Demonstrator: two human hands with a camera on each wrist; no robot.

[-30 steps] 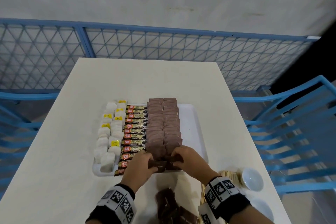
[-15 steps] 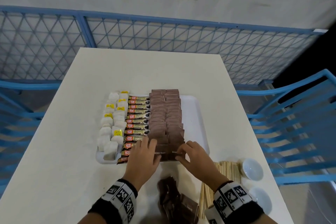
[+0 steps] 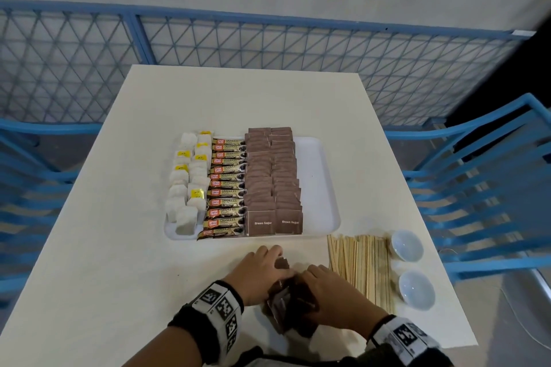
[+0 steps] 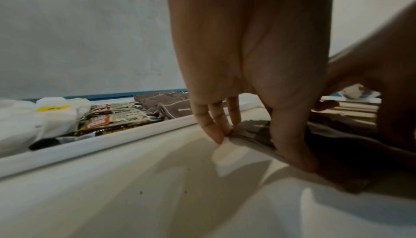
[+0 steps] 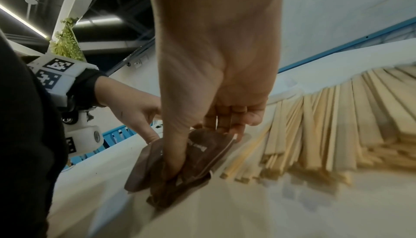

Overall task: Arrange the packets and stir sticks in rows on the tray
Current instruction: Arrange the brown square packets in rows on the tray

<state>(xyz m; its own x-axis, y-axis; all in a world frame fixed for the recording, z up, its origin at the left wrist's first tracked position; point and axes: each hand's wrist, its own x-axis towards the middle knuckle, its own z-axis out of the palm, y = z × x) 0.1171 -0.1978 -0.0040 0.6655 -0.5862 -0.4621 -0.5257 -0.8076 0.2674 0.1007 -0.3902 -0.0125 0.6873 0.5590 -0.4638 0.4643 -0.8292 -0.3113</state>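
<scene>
The white tray (image 3: 325, 185) holds rows of tea bags (image 3: 187, 188), coffee sticks (image 3: 228, 185) and brown sugar packets (image 3: 272, 182). A loose pile of brown sugar packets (image 3: 286, 304) lies on the table in front of the tray. My left hand (image 3: 275, 258) pinches the pile's far edge; in the left wrist view its fingertips (image 4: 219, 138) and thumb curl onto a packet (image 4: 254, 126). My right hand (image 3: 316, 280) grips packets (image 5: 202, 151) from the pile, thumb pressed in. Wooden stir sticks (image 3: 363, 265) lie on the table just right of it.
Two small white bowls (image 3: 406, 246) (image 3: 416, 289) sit right of the stir sticks near the table's right edge. The tray's right strip is bare. Blue chairs (image 3: 477, 188) flank the table and a blue mesh fence (image 3: 268, 45) runs behind it.
Both hands have left the near end of the brown sugar rows on the tray and drawn back to the loose pile. Two packets now lie flat at the front of those rows.
</scene>
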